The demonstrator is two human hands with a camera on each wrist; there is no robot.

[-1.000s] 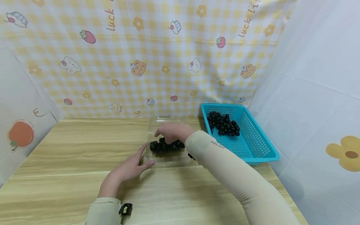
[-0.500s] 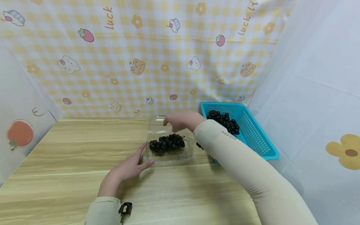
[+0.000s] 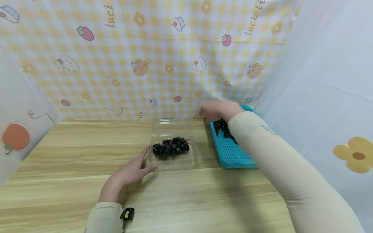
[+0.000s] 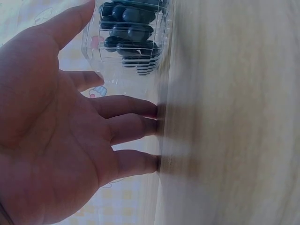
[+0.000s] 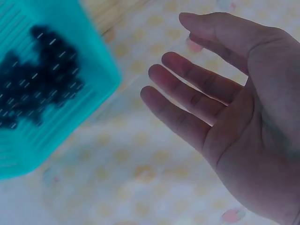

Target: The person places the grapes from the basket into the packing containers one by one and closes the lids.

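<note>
A bunch of dark grapes [image 3: 170, 148] lies in a clear plastic clamshell box [image 3: 177, 165], its lid [image 3: 172, 127] folded back toward the curtain. My left hand [image 3: 129, 173] is at the box's left side, thumb and fingers spread about its near left corner; in the left wrist view several fingertips touch the tabletop. Above the far left rim of a blue plastic basket [image 3: 233, 158] is my right hand [image 3: 217, 110], with nothing in it. The right wrist view shows its fingers [image 5: 187, 101] extended, apart from the grapes [image 5: 42, 75] in the basket. My right forearm hides part of the basket.
A checked curtain [image 3: 163, 48] with cartoon prints hangs right behind the wooden table [image 3: 87, 155]. White sheeting [image 3: 314, 97] borders the right side, and another white panel [image 3: 23, 97] stands on the left.
My right hand has moved from over the grapes in the clear box rightward to the blue basket. The left hand has stayed beside the box.
</note>
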